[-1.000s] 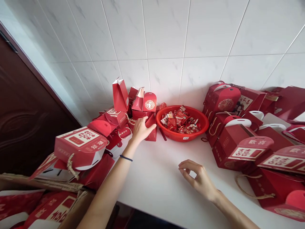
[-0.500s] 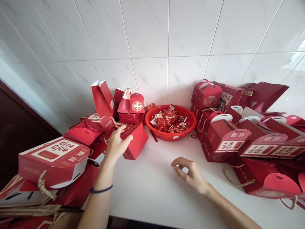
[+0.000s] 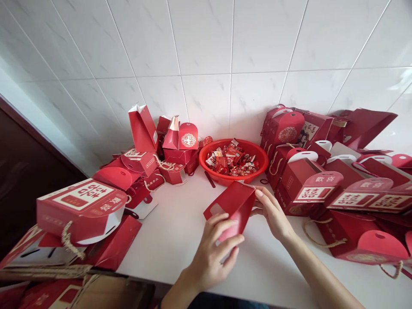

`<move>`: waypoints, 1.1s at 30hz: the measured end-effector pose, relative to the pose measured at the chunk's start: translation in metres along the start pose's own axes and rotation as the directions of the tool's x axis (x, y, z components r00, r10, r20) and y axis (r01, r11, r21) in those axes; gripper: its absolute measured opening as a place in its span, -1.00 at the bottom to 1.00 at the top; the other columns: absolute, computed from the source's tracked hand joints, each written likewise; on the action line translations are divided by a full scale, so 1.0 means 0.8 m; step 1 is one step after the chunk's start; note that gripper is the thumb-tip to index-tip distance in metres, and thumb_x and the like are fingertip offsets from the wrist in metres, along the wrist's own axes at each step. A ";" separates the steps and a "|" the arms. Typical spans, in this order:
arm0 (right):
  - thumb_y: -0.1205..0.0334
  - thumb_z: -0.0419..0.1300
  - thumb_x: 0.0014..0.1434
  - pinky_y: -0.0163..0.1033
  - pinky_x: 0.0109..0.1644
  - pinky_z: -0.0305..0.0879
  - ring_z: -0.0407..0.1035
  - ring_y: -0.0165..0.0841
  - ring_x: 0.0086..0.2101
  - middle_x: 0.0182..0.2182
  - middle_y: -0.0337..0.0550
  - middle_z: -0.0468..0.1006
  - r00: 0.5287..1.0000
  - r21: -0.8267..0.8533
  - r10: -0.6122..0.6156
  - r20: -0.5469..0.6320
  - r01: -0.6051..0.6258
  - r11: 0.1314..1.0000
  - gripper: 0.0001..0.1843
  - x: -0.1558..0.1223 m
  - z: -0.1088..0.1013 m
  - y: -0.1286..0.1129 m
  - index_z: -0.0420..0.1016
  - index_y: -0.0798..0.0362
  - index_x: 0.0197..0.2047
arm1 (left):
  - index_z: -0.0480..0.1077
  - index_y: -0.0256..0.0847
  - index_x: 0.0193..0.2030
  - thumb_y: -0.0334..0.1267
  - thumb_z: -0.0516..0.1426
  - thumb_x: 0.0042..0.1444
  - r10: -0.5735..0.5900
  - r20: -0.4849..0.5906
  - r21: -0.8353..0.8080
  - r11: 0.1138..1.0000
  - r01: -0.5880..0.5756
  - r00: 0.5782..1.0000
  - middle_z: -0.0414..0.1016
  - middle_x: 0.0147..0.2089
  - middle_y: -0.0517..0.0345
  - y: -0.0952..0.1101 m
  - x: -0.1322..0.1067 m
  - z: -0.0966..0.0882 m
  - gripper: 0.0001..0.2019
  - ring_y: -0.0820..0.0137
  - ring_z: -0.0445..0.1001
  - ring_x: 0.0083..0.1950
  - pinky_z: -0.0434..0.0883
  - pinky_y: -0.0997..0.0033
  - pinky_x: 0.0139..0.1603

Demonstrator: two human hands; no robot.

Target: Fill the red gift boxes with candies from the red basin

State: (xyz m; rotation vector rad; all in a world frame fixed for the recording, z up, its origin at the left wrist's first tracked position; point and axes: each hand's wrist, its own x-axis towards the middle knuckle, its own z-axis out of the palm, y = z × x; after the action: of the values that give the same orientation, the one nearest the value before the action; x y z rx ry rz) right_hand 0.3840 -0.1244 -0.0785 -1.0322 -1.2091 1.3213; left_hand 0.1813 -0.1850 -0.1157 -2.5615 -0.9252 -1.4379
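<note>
Head view: between the middle of the near edge of the surface (image 3: pixel 174 240) and the red basin (image 3: pixel 222 178) of small red packets (image 3: pixel 231 156), one red box (image 3: pixel 230 198), tilted, its far side just in front of the basin in sight. Cannot tell between resting on the surface and lifted just clear of it. Left hand (image 3: pixel 209 257) at the near side, fingers spread and lightly curved against the panel; right hand (image 3: pixel 273 214) at the right-hand corner, fingers pinching the edge there, part of the grip hidden behind the card.

Looks like thin folded card: probably very light, stiff along the creases, easily dented in the middle of each panel. Smooth, faintly shiny face, so perhaps a little slippery. Best held by the folded edges and corners, with broad, gentle support from the opposite side; likely to buckle under a hard squeeze on a flat panel. Toward the left edge of the surface, printed boxes (image 3: pixel 82 199) with rope handles (image 3: pixel 66 240); toward the right edge, stacked boxes (image 3: pixel 312 193), well apart from the left hand
</note>
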 end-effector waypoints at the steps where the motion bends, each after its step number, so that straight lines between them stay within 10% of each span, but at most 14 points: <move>1: -0.33 0.24 0.13 -0.22 -0.24 0.47 0.51 -0.24 -0.22 -0.14 -0.03 0.60 0.999 -0.023 0.003 -0.033 -0.004 1.000 -0.42 0.001 -0.001 0.000 0.45 0.02 -0.08 | 0.49 -0.13 -0.01 -0.51 0.16 0.14 0.012 0.030 -0.043 0.999 -0.011 0.999 0.53 0.08 -0.07 0.006 0.000 0.006 -0.69 0.14 0.46 0.21 0.46 0.03 0.24; 9: -0.28 0.22 0.21 -0.22 -0.11 0.37 0.43 -0.26 -0.23 -0.28 -0.12 0.60 0.983 -0.109 -0.156 -0.094 0.146 0.983 -0.49 0.004 -0.008 0.003 0.57 0.04 -0.20 | 0.47 -0.17 -0.01 -0.40 0.15 0.20 0.096 0.134 -0.262 0.963 -0.059 0.986 0.52 0.11 -0.11 0.004 0.013 0.020 -0.77 0.25 0.55 0.03 0.52 0.17 0.13; 18: -0.22 0.18 0.28 -0.20 -0.01 0.38 0.46 -0.24 -0.18 -0.24 -0.13 0.61 0.927 -0.230 -0.375 0.009 0.367 0.901 -0.54 0.002 0.004 -0.016 0.64 -0.01 -0.17 | 0.48 -0.11 0.12 -0.30 0.13 0.32 -0.178 -0.146 -0.164 0.974 0.153 0.973 0.43 0.24 -0.12 -0.054 0.083 -0.005 -0.74 0.16 0.46 0.26 0.48 0.09 0.23; 26: -0.26 0.19 0.19 -0.22 -0.24 0.35 0.44 -0.24 -0.33 -0.39 -0.12 0.60 0.996 -0.074 -0.089 -0.008 0.088 0.993 -0.49 0.022 0.018 0.000 0.58 0.06 -0.36 | 0.61 -0.20 -0.17 -0.16 0.08 0.29 -0.513 0.233 -0.439 0.703 0.560 0.826 0.66 -0.14 0.02 -0.063 0.109 -0.004 -0.72 0.24 0.60 -0.09 0.51 0.35 -0.09; 30: -0.16 0.29 0.08 -0.25 -0.27 0.31 0.41 -0.28 -0.34 -0.34 -0.14 0.62 0.993 -0.098 -0.096 -0.069 0.089 0.991 -0.60 0.038 0.012 -0.017 0.55 0.04 -0.35 | 0.58 -0.21 -0.39 -0.16 0.09 0.15 -0.566 0.427 -0.453 0.541 0.709 0.705 0.64 -0.33 0.11 -0.074 0.126 -0.004 -0.72 0.24 0.57 -0.21 0.46 0.35 -0.19; 33: -0.16 0.28 0.07 -0.24 -0.24 0.35 0.44 -0.25 -0.29 -0.31 -0.11 0.63 0.977 -0.074 -0.150 -0.154 0.140 0.987 -0.61 0.062 0.004 -0.030 0.54 0.04 -0.35 | 0.56 -0.22 -0.45 -0.13 0.13 0.11 -0.559 0.462 -0.479 0.497 0.724 0.689 0.63 -0.38 0.14 -0.080 0.142 -0.006 -0.73 0.26 0.56 -0.26 0.44 0.37 -0.25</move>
State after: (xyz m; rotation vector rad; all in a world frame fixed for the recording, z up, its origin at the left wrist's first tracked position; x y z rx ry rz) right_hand 0.3790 -0.0762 -0.0521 -1.0524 -1.1873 1.0733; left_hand 0.1874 -0.0807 -0.0371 -3.0900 -1.9278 -1.8907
